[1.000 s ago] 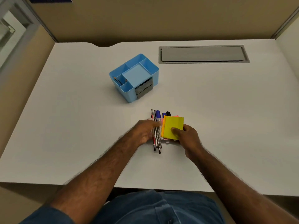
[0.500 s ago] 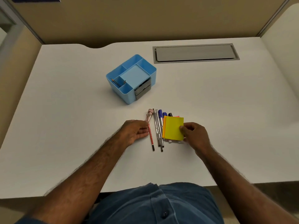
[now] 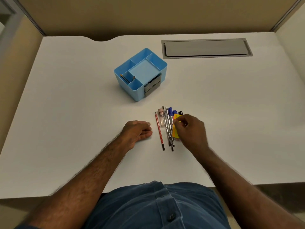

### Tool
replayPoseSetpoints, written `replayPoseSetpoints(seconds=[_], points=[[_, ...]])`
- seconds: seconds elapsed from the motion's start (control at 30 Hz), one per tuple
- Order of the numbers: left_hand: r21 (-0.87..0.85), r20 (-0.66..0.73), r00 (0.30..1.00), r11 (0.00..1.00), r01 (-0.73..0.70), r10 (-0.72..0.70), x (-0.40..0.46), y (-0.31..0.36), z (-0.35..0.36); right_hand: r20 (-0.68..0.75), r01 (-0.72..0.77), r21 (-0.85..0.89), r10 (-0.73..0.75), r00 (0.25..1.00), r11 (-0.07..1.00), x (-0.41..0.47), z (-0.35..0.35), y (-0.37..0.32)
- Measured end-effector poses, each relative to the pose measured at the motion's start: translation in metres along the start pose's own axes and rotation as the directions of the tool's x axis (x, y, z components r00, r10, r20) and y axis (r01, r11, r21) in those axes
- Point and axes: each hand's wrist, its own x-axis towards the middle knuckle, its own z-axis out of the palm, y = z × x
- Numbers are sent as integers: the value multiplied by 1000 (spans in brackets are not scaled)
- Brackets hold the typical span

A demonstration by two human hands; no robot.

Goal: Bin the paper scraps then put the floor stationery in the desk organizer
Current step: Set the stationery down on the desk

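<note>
A blue desk organizer (image 3: 155, 62) stands on the white desk (image 3: 66, 129), with two pencils in a left compartment. In front of it lies a row of stationery: a red pencil (image 3: 159, 131), a small clear tube with a pink cap (image 3: 161, 119), dark pens (image 3: 168, 129) and blue-capped markers (image 3: 172, 113). My right hand (image 3: 191, 129) covers a yellow and orange sticky-note pad (image 3: 176, 128) and grips it with thumb and fingers. My left hand (image 3: 137, 132) rests on the desk just left of the red pencil, fingers loosely curled, holding nothing.
A grey cable hatch (image 3: 206, 48) is set into the desk at the back right. Beige partition walls (image 3: 148, 15) close the desk at the back and both sides. The desk's front edge runs just above my lap.
My left hand let go of the pens and drew back to the left. My right hand moved up over the sticky-note pad, which now stands tilted on its edge. The clear tube became visible.
</note>
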Motion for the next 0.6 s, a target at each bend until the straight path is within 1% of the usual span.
replayPoseSetpoints(seconds=[0.07, 0.13, 0.23, 0.3, 0.37, 0.43, 0.53, 0.6], points=[[-4, 9, 1000, 1000, 0, 0, -1, -1, -2, 107, 21, -53, -15, 994, 998, 1, 15, -17], [-3, 18, 1000, 1000, 2, -2, -2, -2, -4, 208, 22, -182, 16, 978, 983, 3, 33, -28], [-9, 42, 999, 1000, 1, 0, -2, -3, -9, 229, 36, -404, 63, 971, 914, 3, 54, -35], [-16, 63, 998, 1000, 0, 1, -1, -3, -13, 223, 35, -499, 89, 971, 866, 2, 63, -34], [-9, 73, 997, 1000, 2, -1, -1, -3, -17, 222, 13, -546, 130, 966, 838, -1, 68, -32], [6, 85, 996, 1000, 1, -1, -1, -2, -20, 230, -22, -556, 179, 957, 831, -2, 70, -31], [23, 98, 995, 1000, -2, 0, 0, 0, -23, 247, -73, -541, 242, 938, 838, 1, 72, -33], [23, 107, 994, 1000, -4, 1, 1, 1, -24, 260, -90, -520, 258, 931, 849, 1, 72, -37]])
